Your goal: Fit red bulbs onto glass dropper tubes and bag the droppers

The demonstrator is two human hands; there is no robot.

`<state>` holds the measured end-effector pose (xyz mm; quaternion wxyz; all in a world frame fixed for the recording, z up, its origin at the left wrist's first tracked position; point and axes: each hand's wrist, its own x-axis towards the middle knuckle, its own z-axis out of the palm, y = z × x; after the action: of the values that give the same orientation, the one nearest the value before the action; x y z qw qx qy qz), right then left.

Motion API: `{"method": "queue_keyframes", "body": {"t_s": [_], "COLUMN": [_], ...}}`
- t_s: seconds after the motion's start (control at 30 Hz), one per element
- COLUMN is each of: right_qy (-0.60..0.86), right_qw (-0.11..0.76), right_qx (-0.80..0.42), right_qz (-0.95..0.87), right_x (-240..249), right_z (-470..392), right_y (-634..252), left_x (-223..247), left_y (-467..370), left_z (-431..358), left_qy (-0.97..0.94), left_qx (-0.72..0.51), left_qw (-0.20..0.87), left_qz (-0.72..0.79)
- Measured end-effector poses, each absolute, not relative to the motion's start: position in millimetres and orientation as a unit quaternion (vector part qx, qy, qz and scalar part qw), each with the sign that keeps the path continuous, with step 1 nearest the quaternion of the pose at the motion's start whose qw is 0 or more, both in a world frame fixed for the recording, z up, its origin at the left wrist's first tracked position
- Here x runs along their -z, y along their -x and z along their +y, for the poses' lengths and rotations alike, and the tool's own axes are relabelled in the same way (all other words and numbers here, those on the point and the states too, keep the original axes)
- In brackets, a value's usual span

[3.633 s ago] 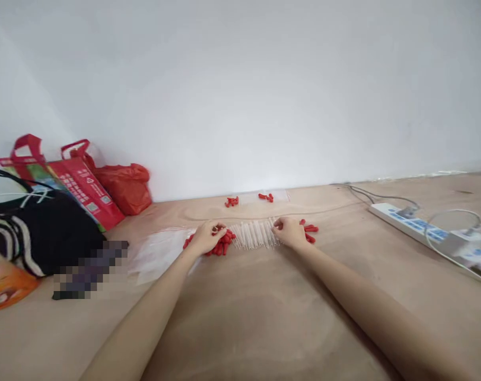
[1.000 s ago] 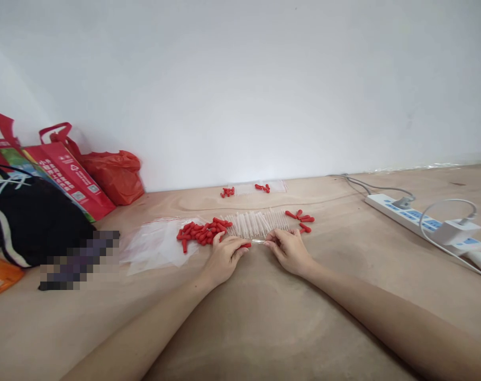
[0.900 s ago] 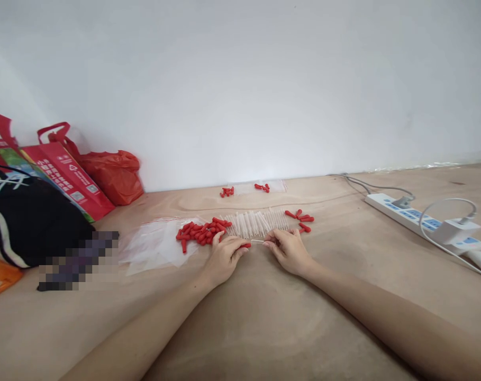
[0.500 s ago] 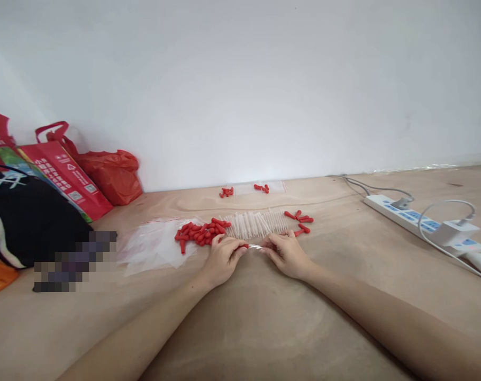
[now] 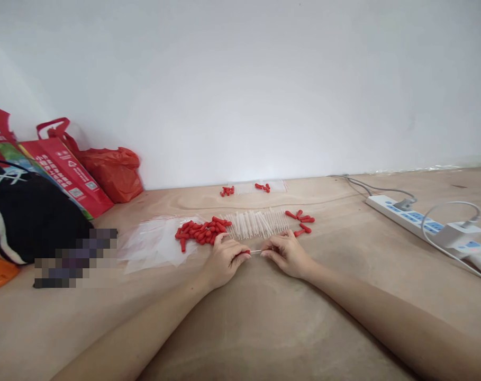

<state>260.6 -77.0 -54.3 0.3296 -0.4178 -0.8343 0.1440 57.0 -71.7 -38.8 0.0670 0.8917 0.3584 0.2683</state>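
My left hand (image 5: 225, 260) pinches a red rubber dropper bulb (image 5: 247, 252), mostly hidden by the fingers. A thin clear dropper tube (image 5: 255, 252) reaches from the bulb to my right hand (image 5: 286, 254), whose thumb and fingers are closed on its other end. How far the tube sits inside the bulb cannot be seen. Just beyond the hands lies a row of clear tubes (image 5: 253, 224). A heap of red bulbs (image 5: 200, 232) is at its left end, and several loose red bulbs (image 5: 303, 228) lie at its right end.
Flat clear zip bags (image 5: 153, 246) lie left of the heap. By the wall, another bag (image 5: 244, 187) lies with small red bulbs. A white power strip (image 5: 399, 214) with cables stands at right. Red bags (image 5: 113, 172) and a black bag (image 5: 37, 217) crowd the left.
Both hands have shifted very slightly, and the tube with the bulb sits a little lower toward me. The view has moved slightly; the grips look the same.
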Motion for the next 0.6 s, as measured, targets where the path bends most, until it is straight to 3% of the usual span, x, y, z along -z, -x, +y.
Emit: {"method": "queue_keyframes", "body": {"t_s": [0.6], "right_qy": [0.382], "right_qw": [0.338], "right_qx": [-0.073], "right_qz": [-0.857], "right_x": [53.5], "right_z": [-81.0], "right_y": [-259.1], "left_x": [40.8], "left_y": [-58.7], "left_z": [-74.8], "left_qy": [-0.909], "left_qx": [-0.258], "left_qw": [0.025], "left_qz": [0.328]}}
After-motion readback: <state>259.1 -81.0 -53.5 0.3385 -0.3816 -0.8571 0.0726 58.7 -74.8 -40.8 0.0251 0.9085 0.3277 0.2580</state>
